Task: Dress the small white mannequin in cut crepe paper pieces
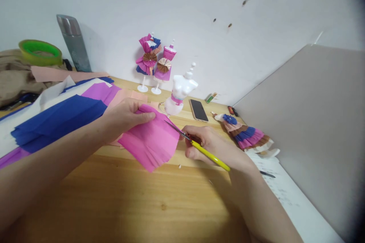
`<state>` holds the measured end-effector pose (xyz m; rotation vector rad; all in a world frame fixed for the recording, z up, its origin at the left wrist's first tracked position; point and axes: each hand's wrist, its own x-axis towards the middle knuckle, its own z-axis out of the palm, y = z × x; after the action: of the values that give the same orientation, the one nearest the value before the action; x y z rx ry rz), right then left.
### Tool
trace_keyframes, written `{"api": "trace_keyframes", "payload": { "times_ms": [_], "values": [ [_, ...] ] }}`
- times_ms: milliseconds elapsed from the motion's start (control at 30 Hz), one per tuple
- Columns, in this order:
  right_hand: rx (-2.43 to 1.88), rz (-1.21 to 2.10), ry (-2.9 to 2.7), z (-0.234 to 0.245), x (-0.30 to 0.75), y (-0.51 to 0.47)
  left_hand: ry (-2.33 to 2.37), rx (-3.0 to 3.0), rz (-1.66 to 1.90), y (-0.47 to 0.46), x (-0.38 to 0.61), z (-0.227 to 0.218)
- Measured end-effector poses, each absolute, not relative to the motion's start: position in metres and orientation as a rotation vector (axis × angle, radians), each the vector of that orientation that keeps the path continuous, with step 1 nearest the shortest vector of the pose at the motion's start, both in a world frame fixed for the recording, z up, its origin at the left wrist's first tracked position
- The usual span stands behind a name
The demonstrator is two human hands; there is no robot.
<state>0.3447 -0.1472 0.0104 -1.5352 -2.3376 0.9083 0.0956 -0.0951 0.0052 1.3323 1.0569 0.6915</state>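
My left hand [132, 115] pinches the upper left edge of a pink crepe paper sheet [152, 136], thumb on top. The sheet hangs lightly creased above the wooden table [122, 193]. In my right hand [201, 140] is a pair of scissors [209, 155] with a yellow handle, fingers closed round it. The blades point left over the right upper part of the sheet; whether they are cutting it I cannot tell. Just beyond stands a small white dress form [182, 87] with a pink band at its waist.
Blue crepe paper [61, 121] and other coloured sheets lie at left, near a green tape roll [40, 59] and a bottle [74, 45]. Two dressed mini forms [149, 59] stand by the wall. Rightward are a phone [199, 110], a layered paper dress [246, 134] and a grey panel [308, 114].
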Motion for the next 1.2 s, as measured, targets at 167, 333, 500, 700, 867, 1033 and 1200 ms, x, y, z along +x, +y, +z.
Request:
{"api": "trace_keyframes", "payload": {
  "times_ms": [167, 333, 500, 700, 867, 1033, 1200],
  "values": [
    [-1.486, 0.944, -2.306, 0.0112, 0.3464, -0.1468, 1.059, 1.397, 0.708, -0.0920, 0.0928, 0.0065],
    [-1.490, 0.968, -2.299, 0.0111, 0.3468, -0.1474, 1.080, 1.460, 0.739, -0.0924, 0.0920, 0.0082],
    [-1.506, 0.974, -2.301, 0.0098, 0.3457, -0.1476, 1.106, 1.509, 0.746, -0.0936, 0.0935, 0.0091],
    [-1.498, 0.990, -2.296, 0.0103, 0.3443, -0.1477, 1.118, 1.550, 0.730, -0.0926, 0.0929, 0.0074],
    [-1.470, 1.003, -2.292, 0.0099, 0.3435, -0.1469, 1.105, 1.558, 0.731, -0.0931, 0.0929, 0.0055],
    [-1.442, 1.002, -2.288, 0.0092, 0.3445, -0.1464, 1.118, 1.526, 0.740, -0.0933, 0.0938, 0.0070],
    [-1.464, 0.944, -2.319, 0.0092, 0.3454, -0.1472, 1.131, 1.505, 0.739, -0.0937, 0.0944, 0.0082]
  ]
}}
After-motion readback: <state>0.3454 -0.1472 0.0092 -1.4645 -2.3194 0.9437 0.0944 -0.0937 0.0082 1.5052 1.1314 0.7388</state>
